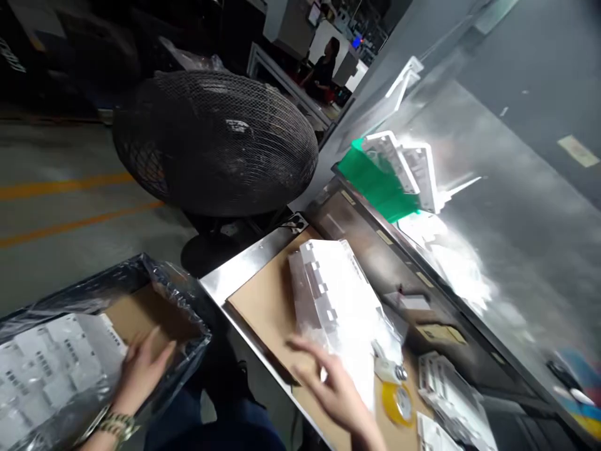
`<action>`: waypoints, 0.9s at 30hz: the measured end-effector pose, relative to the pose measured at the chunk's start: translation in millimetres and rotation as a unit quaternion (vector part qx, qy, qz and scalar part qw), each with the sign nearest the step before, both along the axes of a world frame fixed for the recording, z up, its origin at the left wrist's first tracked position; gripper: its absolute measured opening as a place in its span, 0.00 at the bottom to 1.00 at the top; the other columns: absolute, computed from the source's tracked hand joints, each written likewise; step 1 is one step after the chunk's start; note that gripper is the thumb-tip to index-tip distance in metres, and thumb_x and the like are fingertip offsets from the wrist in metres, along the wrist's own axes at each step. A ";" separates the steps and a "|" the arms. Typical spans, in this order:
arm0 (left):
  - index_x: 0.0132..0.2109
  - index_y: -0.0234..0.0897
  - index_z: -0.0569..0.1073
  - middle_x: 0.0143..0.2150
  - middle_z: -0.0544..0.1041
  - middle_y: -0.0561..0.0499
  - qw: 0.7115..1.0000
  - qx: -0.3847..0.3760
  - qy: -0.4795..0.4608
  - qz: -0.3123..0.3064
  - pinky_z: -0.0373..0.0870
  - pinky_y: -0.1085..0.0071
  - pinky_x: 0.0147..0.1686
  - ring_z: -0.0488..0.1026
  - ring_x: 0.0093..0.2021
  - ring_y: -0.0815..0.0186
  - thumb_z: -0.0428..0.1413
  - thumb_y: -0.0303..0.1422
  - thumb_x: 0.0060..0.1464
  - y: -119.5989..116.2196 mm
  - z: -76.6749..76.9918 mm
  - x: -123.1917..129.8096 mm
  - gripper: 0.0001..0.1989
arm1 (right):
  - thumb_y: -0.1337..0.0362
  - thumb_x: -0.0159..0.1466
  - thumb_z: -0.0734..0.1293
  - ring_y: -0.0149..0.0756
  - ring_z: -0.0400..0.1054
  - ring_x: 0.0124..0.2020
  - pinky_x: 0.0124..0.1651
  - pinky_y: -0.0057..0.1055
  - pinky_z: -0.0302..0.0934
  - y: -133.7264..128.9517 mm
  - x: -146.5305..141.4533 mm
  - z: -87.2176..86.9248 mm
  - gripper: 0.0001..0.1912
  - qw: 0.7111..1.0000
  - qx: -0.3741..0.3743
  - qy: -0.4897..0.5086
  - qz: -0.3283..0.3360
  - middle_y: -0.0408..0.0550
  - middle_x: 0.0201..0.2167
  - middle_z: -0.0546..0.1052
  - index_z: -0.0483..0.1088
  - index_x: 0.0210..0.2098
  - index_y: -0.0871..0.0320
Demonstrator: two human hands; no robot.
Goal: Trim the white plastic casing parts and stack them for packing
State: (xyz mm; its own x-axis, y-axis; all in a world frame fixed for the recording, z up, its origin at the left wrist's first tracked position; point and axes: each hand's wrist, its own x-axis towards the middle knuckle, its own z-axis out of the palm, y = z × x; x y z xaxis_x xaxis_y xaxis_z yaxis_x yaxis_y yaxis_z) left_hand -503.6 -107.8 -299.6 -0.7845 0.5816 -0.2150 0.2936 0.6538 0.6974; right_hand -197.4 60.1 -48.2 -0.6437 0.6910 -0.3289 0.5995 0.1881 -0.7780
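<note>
My left hand [143, 369] reaches into a crate lined with dark plastic [141, 266] at the lower left, its fingers apart. Beside it lie several bagged white parts [61, 354] in rows, next to bare cardboard; the hand is at the edge of the end part. Over the workbench, my right hand [328, 382] is spread and slightly blurred, with nothing seen in its fingers. It is nearest to a stack of white parts in clear bags [345, 288] lying on a cardboard sheet [263, 294]. Whether it touches the stack I cannot tell.
A tape dispenser with yellow tape [398, 401] sits right of the stack, near more white parts [453, 394]. A green bin [375, 181] with white frames stands on the shelf. A large black fan [220, 144] stands beyond the bench. A person [323, 69] sits far back.
</note>
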 end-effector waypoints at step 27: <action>0.75 0.60 0.32 0.78 0.16 0.50 0.854 0.412 -0.307 -0.086 0.37 0.27 0.70 0.18 0.76 0.43 0.58 0.34 0.61 155.3 173.8 348.7 0.50 | 0.36 0.65 0.62 0.55 0.68 0.62 0.63 0.49 0.62 207.2 107.2 -23.6 0.39 0.917 0.293 -0.201 -0.182 0.57 0.61 0.74 0.66 0.65 0.55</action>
